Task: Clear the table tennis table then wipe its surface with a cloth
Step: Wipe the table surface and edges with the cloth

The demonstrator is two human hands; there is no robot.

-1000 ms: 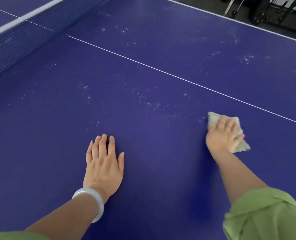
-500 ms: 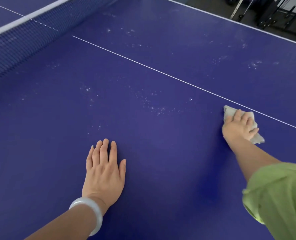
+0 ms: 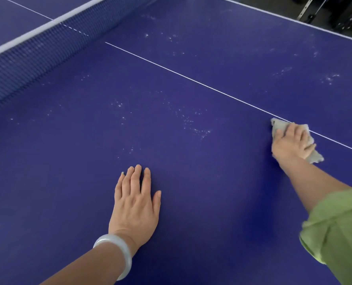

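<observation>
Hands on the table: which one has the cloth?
The right hand, by the white line, holds the cloth. The left hand lies flat on the table, empty, with a bangle on its wrist.

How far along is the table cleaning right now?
Clearing looks done: no bats or balls show on the table. In hand: the right hand holds the cloth down at the white line, left hand flat. Left: white specks toward the net and beyond the line.
</observation>
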